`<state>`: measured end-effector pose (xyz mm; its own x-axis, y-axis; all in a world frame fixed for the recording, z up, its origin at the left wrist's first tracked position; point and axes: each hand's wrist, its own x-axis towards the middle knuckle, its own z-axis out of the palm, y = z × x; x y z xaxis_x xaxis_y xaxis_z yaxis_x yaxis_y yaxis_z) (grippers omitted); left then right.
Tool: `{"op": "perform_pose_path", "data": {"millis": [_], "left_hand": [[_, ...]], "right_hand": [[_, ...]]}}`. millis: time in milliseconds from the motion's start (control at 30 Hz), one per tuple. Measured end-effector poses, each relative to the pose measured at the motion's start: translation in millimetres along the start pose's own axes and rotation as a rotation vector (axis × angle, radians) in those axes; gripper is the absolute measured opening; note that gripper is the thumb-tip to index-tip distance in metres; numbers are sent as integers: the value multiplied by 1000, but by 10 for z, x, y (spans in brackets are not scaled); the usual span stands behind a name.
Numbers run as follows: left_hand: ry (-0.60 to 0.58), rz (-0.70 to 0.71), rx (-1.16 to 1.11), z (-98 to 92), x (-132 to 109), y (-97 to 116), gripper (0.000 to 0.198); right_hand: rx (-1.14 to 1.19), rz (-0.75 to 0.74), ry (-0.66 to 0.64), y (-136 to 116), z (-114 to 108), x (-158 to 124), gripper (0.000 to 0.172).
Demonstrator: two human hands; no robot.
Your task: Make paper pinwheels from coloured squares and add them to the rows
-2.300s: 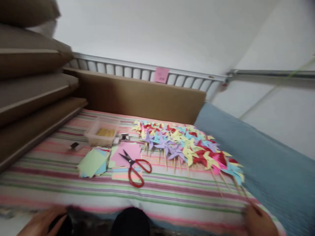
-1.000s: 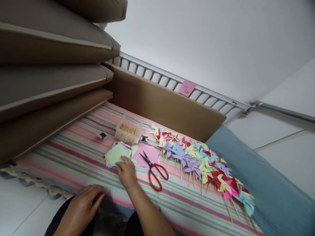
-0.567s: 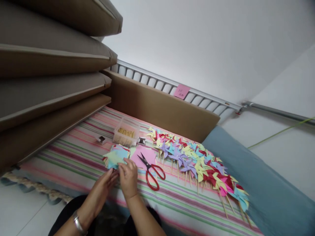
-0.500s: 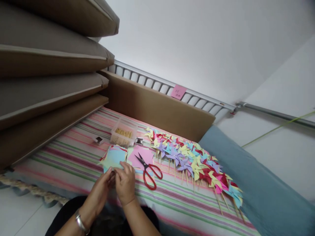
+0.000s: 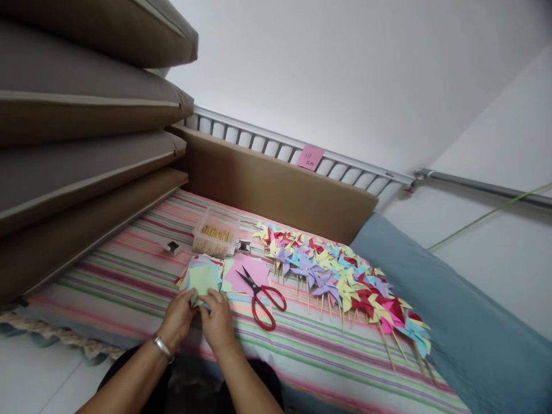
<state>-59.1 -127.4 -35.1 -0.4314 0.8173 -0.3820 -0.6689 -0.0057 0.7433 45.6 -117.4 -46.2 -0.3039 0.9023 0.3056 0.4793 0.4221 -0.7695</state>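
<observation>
A pale yellow-green sheet of paper (image 5: 204,279) is held by its near edge between both hands, in front of a stack of coloured paper (image 5: 188,271). My left hand (image 5: 177,315), with a silver bracelet at the wrist, is closed on its left side. On the right side, my right hand (image 5: 217,318) has thumb and fingers closed on the same sheet. Scissors with red handles (image 5: 263,305) lie partly across pink paper (image 5: 241,272), to the right of my hands. The lower fingers of my left hand are partly hidden.
Behind the paper stands a clear plastic box (image 5: 215,233) with small sticks. Many paper pinwheels (image 5: 325,267) on wooden sticks lie to the right on the striped cloth (image 5: 302,345). Thick folded pads (image 5: 86,132) rise at left; a brown board (image 5: 276,187) stands at the back.
A yellow-green sheet now shows flat between my hands, where the earlier frame had my fingers pressed close together. My hands have moved slightly apart and down.
</observation>
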Motion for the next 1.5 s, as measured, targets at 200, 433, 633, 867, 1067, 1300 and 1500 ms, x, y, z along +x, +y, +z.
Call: {"op": "perform_pose_path", "data": {"millis": [200, 433, 633, 867, 1067, 1300, 1500], "left_hand": [[88, 138, 287, -188, 216, 150, 17], [181, 382, 720, -332, 459, 280, 23], [121, 570, 965, -391, 539, 310, 25], [106, 756, 1063, -359, 460, 384, 15], [-75, 487, 641, -287, 166, 506, 21], [-187, 104, 310, -152, -260, 533, 27], [-252, -45, 255, -64, -544, 553, 27]], "right_hand": [[159, 151, 86, 208, -106, 166, 30], [316, 294, 64, 330, -1, 295, 31], [440, 397, 25, 424, 188, 450, 42], [516, 488, 27, 464, 225, 469, 44], [623, 499, 39, 222, -48, 416, 45], [804, 527, -44, -39, -312, 159, 43], [868, 566, -14, -72, -544, -49, 46]]}}
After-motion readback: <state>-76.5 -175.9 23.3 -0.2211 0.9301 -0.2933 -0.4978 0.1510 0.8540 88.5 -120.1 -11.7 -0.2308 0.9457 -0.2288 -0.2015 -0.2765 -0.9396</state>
